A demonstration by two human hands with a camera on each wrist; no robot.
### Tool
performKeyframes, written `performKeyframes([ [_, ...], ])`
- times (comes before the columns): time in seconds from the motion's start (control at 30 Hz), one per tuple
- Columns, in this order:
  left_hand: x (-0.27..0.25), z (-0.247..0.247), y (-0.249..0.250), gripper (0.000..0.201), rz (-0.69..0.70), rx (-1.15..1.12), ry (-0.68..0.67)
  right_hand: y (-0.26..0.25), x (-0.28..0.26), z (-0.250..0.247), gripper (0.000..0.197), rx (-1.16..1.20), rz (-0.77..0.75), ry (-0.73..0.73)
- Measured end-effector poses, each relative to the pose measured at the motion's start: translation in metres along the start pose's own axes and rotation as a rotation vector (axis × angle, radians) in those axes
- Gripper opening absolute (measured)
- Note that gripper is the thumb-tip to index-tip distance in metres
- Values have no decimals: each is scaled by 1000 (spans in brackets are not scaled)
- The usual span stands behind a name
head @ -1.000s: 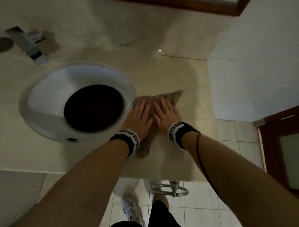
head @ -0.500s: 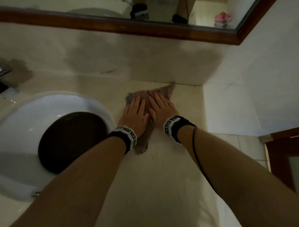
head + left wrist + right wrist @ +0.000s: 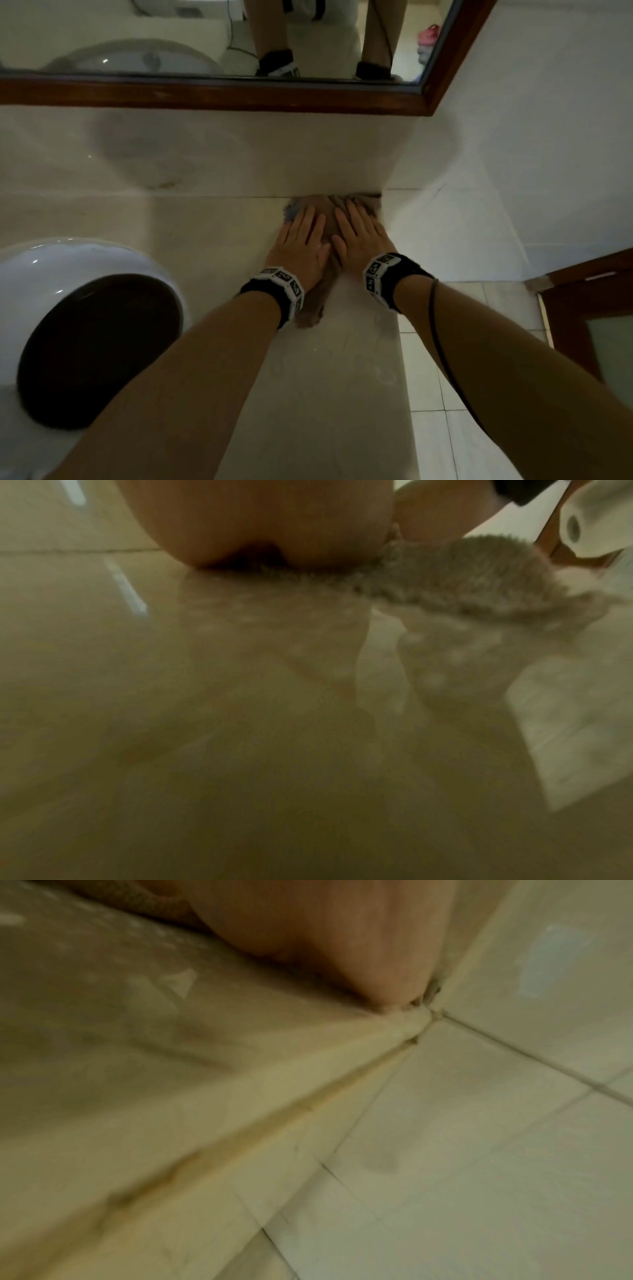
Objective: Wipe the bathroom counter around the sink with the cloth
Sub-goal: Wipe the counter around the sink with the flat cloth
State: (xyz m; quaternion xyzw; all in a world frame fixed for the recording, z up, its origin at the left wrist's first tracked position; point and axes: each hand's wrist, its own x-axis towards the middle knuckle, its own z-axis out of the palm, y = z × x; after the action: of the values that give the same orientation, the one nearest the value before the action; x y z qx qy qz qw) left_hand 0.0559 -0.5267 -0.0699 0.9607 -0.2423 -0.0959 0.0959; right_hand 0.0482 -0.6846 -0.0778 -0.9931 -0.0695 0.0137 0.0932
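Note:
A brown fuzzy cloth (image 3: 327, 219) lies on the beige counter (image 3: 212, 222) at its far right corner, its far edge against the back wall. My left hand (image 3: 303, 236) and right hand (image 3: 358, 229) lie side by side flat on it, fingers straight, pressing it down. A tail of the cloth (image 3: 310, 313) trails back between my wrists. The white sink (image 3: 92, 260) with its dark bowl sits at the left. In the left wrist view the cloth (image 3: 472, 572) bunches beside my palm (image 3: 267, 520). In the right wrist view my hand (image 3: 325, 934) reaches the wall corner.
A wood-framed mirror (image 3: 239, 92) hangs above the backsplash. A white tiled side wall (image 3: 513, 171) closes the counter on the right. The counter's right edge drops to the tiled floor (image 3: 445, 394), with a brown door (image 3: 589, 308) beyond.
Both hands have pushed the cloth away from me, from beside the sink rim to the back wall at the right corner. My head has tilted up, bringing the mirror into view.

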Motion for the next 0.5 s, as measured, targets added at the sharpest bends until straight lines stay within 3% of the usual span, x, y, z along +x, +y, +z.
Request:
performKeyframes([
  [0.27, -6, 0, -6, 67, 23, 89, -22, -13, -10, 0, 69, -46, 92, 33],
  [0.5, -27, -9, -52, 77, 27, 100, -16, -58, -2, 9, 62, -70, 71, 58],
])
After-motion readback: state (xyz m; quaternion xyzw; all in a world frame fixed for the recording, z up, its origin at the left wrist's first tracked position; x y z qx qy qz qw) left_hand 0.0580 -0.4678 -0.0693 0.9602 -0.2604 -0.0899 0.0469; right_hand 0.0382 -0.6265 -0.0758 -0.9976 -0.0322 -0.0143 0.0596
